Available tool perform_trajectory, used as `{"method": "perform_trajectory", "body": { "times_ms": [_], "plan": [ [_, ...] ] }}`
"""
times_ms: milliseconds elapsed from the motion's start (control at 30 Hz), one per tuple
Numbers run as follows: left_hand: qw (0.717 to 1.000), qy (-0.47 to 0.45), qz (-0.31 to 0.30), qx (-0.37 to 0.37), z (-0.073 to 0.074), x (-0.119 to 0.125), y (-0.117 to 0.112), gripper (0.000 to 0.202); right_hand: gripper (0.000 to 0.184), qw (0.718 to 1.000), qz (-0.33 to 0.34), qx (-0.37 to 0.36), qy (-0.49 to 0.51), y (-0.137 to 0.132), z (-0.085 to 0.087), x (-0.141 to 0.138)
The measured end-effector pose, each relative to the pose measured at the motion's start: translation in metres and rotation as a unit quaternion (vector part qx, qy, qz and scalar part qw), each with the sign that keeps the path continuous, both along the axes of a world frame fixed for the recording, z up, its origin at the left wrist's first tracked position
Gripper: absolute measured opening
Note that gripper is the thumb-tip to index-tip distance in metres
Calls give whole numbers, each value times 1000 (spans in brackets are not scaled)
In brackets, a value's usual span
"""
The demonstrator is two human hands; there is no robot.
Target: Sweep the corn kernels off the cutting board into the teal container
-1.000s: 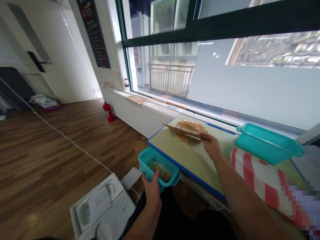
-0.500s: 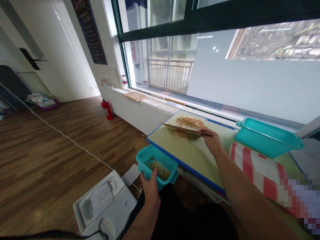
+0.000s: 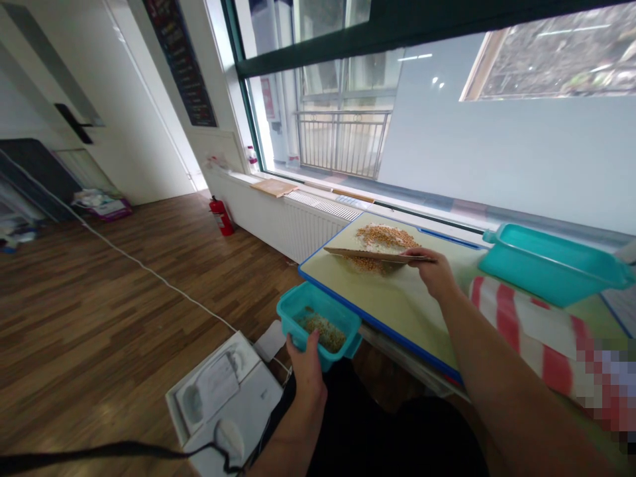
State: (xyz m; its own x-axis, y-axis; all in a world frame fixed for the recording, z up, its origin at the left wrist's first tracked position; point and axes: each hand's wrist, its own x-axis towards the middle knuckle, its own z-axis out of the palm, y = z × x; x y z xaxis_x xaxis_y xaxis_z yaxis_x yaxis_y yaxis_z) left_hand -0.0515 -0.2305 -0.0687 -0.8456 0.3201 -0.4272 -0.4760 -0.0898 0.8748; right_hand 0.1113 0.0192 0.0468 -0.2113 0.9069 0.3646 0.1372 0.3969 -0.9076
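Note:
My left hand grips the near wall of a teal plastic bin, thumb over the rim. Loose grain mixture lies in the bin, which sits just below the table's front edge. My right hand is closed on one end of a flat piece of cardboard, held tilted across the table. Orange-yellow kernels, perhaps corn, form a pile with white powder behind the cardboard. More kernels show on its near side. The pale green tabletop has a blue rim.
Another teal bin stands at the table's right, behind a red-and-white striped bag. A white box with molded hollows lies lower left. A fire extinguisher stands by the radiator. A cable crosses the wooden floor.
The whole view has shifted slightly, so most things appear a little farther right. Both hands keep their holds on the bin and the cardboard, with little visible movement relative to the table.

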Motion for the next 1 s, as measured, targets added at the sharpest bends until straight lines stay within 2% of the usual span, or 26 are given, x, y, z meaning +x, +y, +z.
{"method": "perform_trajectory", "body": {
  "times_ms": [400, 633, 1000],
  "plan": [
    [1000, -6, -5, 7, -2, 1, 2, 71, 19, 998, 52, -23, 25, -10, 6, -6],
    [1000, -18, -19, 14, 3, 7, 0, 73, 19, 996, 78, -36, 29, -11, 4, -6],
    [998, -3, -53, -24, 9, 14, -6, 80, 15, 995, 93, -34, 16, -11, 7, -2]
  ]
}}
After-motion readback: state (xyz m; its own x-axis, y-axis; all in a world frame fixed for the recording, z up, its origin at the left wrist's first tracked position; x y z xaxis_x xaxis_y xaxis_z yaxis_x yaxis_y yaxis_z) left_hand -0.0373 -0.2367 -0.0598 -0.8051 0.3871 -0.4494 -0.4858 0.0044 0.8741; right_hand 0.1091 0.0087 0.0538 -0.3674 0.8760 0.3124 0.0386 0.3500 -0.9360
